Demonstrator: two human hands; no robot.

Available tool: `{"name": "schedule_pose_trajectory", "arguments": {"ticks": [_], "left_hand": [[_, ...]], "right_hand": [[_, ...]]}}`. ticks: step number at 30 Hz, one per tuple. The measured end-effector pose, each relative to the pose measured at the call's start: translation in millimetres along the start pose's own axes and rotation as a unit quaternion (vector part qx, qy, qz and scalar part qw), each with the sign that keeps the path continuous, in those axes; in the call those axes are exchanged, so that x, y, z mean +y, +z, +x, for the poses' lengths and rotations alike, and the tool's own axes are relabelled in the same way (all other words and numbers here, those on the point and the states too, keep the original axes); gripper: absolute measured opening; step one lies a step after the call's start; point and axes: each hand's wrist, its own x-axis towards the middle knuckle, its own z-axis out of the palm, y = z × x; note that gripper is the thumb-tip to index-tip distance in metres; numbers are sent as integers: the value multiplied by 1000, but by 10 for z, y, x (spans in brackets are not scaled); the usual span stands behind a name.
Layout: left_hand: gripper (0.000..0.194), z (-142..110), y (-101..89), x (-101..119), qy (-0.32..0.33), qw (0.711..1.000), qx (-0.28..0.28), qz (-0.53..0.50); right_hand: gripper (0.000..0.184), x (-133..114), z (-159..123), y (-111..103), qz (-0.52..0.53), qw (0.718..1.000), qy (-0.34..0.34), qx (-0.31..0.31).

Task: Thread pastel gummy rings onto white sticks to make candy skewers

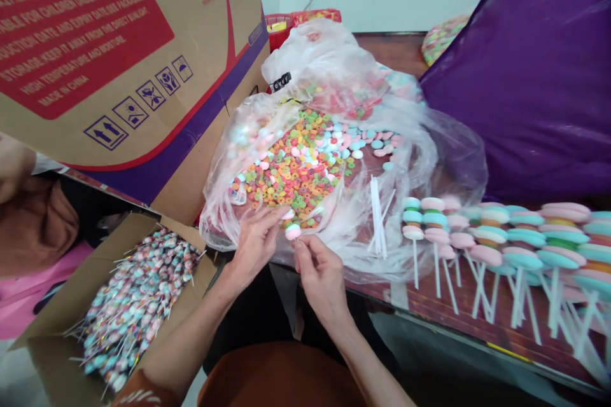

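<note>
Two hands (pixel 322 270), one candy stack (pixel 293 231)

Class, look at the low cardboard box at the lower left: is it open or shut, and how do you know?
Open: the box's top is uncovered, and a heap of lollipops shows inside.

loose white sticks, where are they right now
In the head view, the loose white sticks lie right of centre, between the ring-shaped candies and the row of stacked lollipops, beyond the right hand.
</note>
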Motion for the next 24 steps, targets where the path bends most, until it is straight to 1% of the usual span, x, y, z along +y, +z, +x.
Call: {"name": "schedule_pose_trajectory", "arguments": {"ticks": [4, 7, 8, 10, 12, 13, 14, 16, 18, 20, 24], "left_hand": [[42, -69, -29, 64, 9, 997, -81, -7], [42, -42, -26, 77, 21, 993, -113, -23], [42, -7, -19, 66, 23, 994, -108, -26], [39, 99, -1, 20, 15, 998, -65, -8], [34, 236, 14, -51, -1, 999, -5, 53], [31, 303, 19, -89, -6, 996, 10, 94], [28, 364, 21, -126, -9, 991, 10, 134], [24, 451, 20, -186, -9, 980, -15, 196], [21, 485, 17, -223, -6, 974, -36, 225], [19, 484, 17, -242, -2, 975, -30, 220], [14, 475, 35, -253, -5, 988, -4, 153]], "right_hand": [[30, 13, 57, -35, 6, 1000, 3, 8], [31, 36, 112, -129, 4, 1000, 2, -11], [32, 44, 126, -170, -1, 1000, -2, -16], [32, 62, 144, -253, -23, 1000, -10, -2], [33, 87, 148, -321, -44, 999, -13, 26], [34, 103, 146, -344, -49, 998, -10, 39], [35, 121, 141, -359, -49, 998, -5, 47], [36, 158, 129, -364, -40, 998, 6, 50], [36, 190, 118, -348, -33, 998, 12, 50], [36, 211, 113, -327, -30, 998, 11, 53], [35, 234, 124, -307, -23, 998, 3, 52]]}}
